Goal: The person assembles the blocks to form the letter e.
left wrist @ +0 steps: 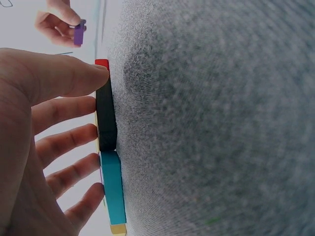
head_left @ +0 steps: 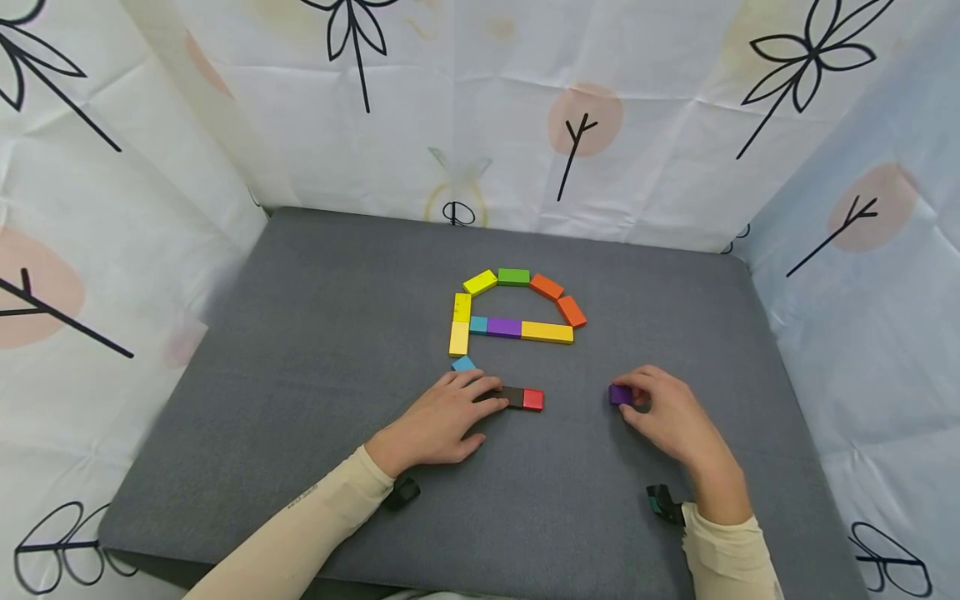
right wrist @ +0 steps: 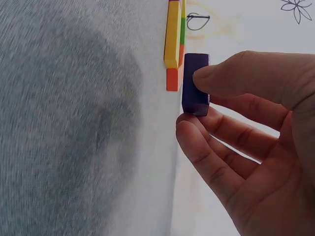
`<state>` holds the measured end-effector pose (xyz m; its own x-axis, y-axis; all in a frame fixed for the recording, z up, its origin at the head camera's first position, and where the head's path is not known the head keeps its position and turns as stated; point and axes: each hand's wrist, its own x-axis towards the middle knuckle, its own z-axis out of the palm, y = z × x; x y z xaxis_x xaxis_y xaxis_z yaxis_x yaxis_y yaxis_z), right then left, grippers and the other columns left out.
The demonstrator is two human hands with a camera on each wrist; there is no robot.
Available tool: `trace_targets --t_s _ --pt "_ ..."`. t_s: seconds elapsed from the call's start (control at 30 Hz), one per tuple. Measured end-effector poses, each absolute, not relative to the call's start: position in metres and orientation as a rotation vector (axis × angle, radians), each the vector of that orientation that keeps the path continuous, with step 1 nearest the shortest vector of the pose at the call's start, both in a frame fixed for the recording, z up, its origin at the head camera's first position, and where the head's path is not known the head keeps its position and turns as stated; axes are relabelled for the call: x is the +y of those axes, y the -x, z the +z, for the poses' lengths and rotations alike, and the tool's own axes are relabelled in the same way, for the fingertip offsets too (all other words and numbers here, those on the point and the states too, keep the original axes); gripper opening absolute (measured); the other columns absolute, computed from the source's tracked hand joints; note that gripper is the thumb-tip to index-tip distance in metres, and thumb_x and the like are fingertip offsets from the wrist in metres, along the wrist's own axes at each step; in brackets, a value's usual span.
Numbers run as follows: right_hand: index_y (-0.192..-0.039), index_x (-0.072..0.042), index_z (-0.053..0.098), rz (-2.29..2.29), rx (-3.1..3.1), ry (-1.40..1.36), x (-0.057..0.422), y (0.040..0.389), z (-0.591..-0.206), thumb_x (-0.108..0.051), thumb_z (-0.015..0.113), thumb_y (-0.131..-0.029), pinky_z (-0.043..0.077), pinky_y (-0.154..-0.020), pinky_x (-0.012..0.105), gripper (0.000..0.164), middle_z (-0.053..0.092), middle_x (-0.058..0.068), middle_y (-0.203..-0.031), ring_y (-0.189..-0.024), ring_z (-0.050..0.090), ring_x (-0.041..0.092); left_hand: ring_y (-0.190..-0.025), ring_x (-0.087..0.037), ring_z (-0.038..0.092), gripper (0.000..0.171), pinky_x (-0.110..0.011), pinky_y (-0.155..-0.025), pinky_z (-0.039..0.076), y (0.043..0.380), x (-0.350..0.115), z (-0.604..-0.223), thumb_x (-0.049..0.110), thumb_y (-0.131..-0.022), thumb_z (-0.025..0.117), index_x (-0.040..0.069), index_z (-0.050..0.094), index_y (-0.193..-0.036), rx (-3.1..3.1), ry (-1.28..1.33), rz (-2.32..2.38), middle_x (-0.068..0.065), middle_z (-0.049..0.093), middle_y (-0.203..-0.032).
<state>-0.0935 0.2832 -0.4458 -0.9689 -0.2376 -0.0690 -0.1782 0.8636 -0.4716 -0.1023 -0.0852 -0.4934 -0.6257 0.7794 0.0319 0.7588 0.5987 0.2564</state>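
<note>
In the head view my right hand (head_left: 671, 412) pinches a purple block (head_left: 619, 395) between thumb and fingers, to the right of the other blocks. The right wrist view shows the purple block (right wrist: 196, 83) held off the grey surface. My left hand (head_left: 450, 417) lies over the lower row of blocks, fingers spread and fairly straight, fingertips at the black block (head_left: 513, 397). A red block (head_left: 533, 401) ends that row on the right. In the left wrist view a teal block (left wrist: 113, 189) follows the black block (left wrist: 106, 120); the fingertips sit along their far side.
Above the hands, blocks form a rounded loop: yellow (head_left: 462, 307), green (head_left: 513, 277), orange (head_left: 572, 311), with a bar of purple (head_left: 504, 327) and long yellow (head_left: 547, 332) blocks. A blue block (head_left: 463, 363) leads downward. Patterned cloth (head_left: 510, 125) surrounds the grey table (head_left: 337, 292).
</note>
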Motion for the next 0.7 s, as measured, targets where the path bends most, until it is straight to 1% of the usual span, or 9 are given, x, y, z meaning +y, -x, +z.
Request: trace_targets --t_s 0.2,0.7 --pt "-0.124 -0.003 0.078 -0.724 2.904 0.321 0.274 0.094 -0.444 -0.002 0.083 -0.092 0.054 -0.082 0.05 0.032 0.068 0.011 -0.117 -0.097 0.063 0.026 -0.146 -0.028 0.046 0.055 -0.052 -0.119 0.04 0.102 -0.085 -0.496 0.031 -0.1 0.078 0.02 0.065 -0.152 2.732 -1.312 0.374 -0.005 0.053 -0.159" --pt "-0.123 -0.005 0.079 -0.777 2.874 0.425 0.252 0.096 -0.445 -0.003 0.085 -0.091 0.054 -0.081 0.046 0.033 0.068 0.006 -0.115 -0.096 0.062 0.022 -0.144 -0.028 0.048 0.053 -0.052 -0.118 0.041 0.099 -0.086 -0.493 0.031 -0.099 0.079 0.02 0.068 -0.149 2.748 -1.333 0.39 -0.005 0.055 -0.157"
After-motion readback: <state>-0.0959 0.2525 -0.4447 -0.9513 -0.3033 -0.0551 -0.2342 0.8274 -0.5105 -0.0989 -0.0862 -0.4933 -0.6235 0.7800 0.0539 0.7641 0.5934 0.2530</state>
